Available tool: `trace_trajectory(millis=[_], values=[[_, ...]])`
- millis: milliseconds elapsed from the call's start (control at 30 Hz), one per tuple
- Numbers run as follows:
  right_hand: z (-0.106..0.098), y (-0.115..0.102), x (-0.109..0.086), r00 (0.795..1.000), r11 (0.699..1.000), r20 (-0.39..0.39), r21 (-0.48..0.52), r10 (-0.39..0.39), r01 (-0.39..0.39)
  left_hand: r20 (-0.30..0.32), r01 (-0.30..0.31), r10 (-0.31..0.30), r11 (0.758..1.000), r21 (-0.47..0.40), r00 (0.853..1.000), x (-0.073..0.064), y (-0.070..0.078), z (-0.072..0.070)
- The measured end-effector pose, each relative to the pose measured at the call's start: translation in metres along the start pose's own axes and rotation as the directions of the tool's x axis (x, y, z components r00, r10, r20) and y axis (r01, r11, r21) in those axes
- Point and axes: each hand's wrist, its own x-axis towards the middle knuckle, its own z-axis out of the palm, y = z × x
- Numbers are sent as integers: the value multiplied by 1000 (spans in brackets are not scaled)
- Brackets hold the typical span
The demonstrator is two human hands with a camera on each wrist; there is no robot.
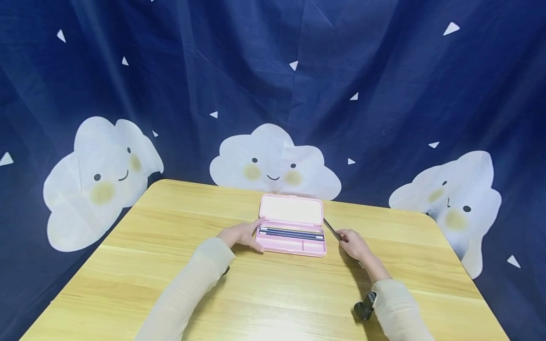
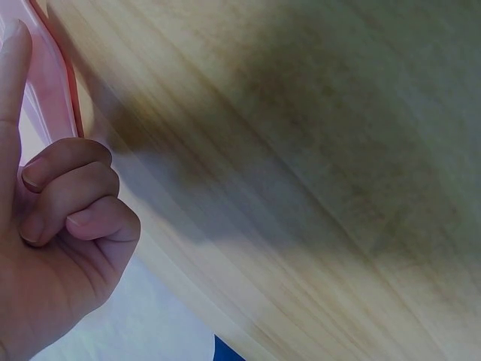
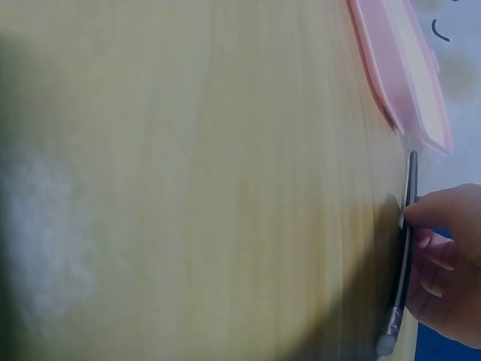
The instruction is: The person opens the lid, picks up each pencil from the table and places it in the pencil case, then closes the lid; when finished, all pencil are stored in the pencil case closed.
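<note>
A pink pencil case (image 1: 279,245) lies open near the far edge of the table, its lid (image 1: 292,210) tipped back. Several pencils (image 1: 292,233), mostly dark blue, lie side by side in the long rear compartment. At the case's left end my left hand (image 1: 242,234) holds it between thumb and forefinger; the other fingers (image 2: 71,192) are curled in. My right hand (image 1: 355,244) pinches a dark pencil (image 3: 411,180) just right of the case. That pencil slants, one end toward the lid's right side and its eraser end (image 3: 386,343) toward me.
The wooden table (image 1: 273,293) reaches back to a dark blue curtain (image 1: 264,61) printed with white clouds and triangles. A small black device (image 1: 364,307) sits at the right wrist. In front of the pencils, the case has two shallow compartments split by a divider (image 1: 303,245).
</note>
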Motion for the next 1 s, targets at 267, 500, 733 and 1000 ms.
trace_trajectory(millis=[267, 500, 733, 1000], values=[[-3, 1, -1, 998, 1000, -68, -23, -11, 10, 1, -7, 7, 1000, -6, 1000, 0, -1, 1], [-6, 1, 0, 988, 999, -151, -30, 34, -39, -2, -11, 11, 1000, -3, 1000, 2, -2, 1], [-5, -3, 4, 978, 1000, -206, -10, -10, 8, 4, -5, 5, 1000, -12, 1000, 3, -3, 2], [-1, -13, 12, 981, 996, -173, 6, -90, 93, 8, 18, -18, 1000, -20, 1000, 2, 0, 1]])
